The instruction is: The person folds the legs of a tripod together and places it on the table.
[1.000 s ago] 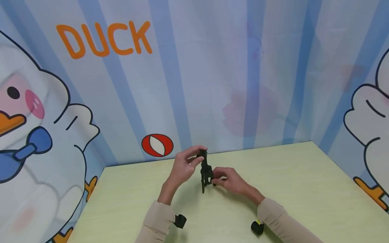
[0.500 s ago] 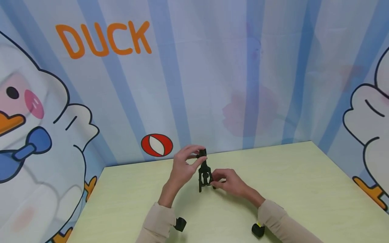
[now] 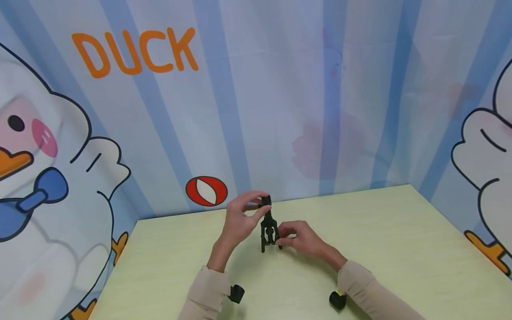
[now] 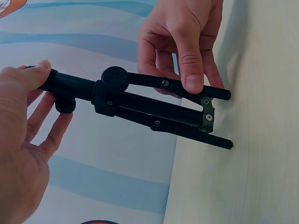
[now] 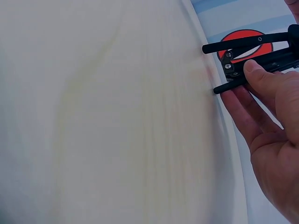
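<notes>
A small black tripod (image 3: 270,224) stands upright over the table in the head view, its legs pointing down and only partly spread. My left hand (image 3: 238,218) grips its head at the top between thumb and fingers. Lower down, my right hand (image 3: 302,238) pinches one leg from the right side. The left wrist view shows the tripod (image 4: 154,112) with a round knob (image 4: 115,78), a centre column and small metal braces (image 4: 208,116) linking the legs near their ends. In the right wrist view, the right thumb (image 5: 261,77) presses against a leg.
The pale yellow table (image 3: 172,253) meets a blue striped backdrop (image 3: 276,111) with duck pictures close behind the hands. A black wrist camera (image 3: 237,294) hangs by the left sleeve, another camera (image 3: 338,301) by the right sleeve.
The tripod has turned about its upright axis, so its legs now show spread apart toward the head camera. Both hands keep their hold and have shifted slightly left.
</notes>
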A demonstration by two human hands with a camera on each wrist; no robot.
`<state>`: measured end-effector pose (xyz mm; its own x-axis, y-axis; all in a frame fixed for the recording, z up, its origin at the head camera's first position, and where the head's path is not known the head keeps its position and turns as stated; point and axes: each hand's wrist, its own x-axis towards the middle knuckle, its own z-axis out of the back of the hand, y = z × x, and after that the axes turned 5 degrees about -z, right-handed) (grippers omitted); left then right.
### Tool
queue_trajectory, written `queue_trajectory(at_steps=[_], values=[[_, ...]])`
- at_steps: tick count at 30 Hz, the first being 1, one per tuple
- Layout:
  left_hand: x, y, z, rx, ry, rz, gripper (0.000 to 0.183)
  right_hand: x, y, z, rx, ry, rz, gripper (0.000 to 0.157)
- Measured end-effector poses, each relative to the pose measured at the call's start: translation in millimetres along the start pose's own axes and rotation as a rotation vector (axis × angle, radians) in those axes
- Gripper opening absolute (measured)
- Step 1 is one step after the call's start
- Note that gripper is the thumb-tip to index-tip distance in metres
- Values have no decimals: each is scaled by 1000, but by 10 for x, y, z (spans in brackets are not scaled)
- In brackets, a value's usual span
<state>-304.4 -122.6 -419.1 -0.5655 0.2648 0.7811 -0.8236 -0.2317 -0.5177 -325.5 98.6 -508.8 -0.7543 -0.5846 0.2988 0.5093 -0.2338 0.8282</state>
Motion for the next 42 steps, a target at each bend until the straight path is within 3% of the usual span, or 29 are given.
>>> queue_trajectory(at_steps=[14, 19, 24, 28, 37, 42], values=[[-38, -9, 23, -65, 9, 79, 31, -22, 44, 9, -16, 19, -33, 10], [-43, 1, 15, -77, 12, 103, 30, -37, -9, 60, -68, -72, -82, 12], [-37, 17, -8, -88, -21, 108, 29, -5, -49, 78, -52, -149, -122, 18], [-24, 14, -34, -94, -42, 109, 28, 21, -66, 72, -23, -131, -109, 16], [-10, -16, -22, -186, -12, 145, 32, 12, -57, 34, -51, -59, -103, 12], [-20, -11, 1, -170, -11, 165, 35, 7, -56, 43, -56, -56, -71, 10]])
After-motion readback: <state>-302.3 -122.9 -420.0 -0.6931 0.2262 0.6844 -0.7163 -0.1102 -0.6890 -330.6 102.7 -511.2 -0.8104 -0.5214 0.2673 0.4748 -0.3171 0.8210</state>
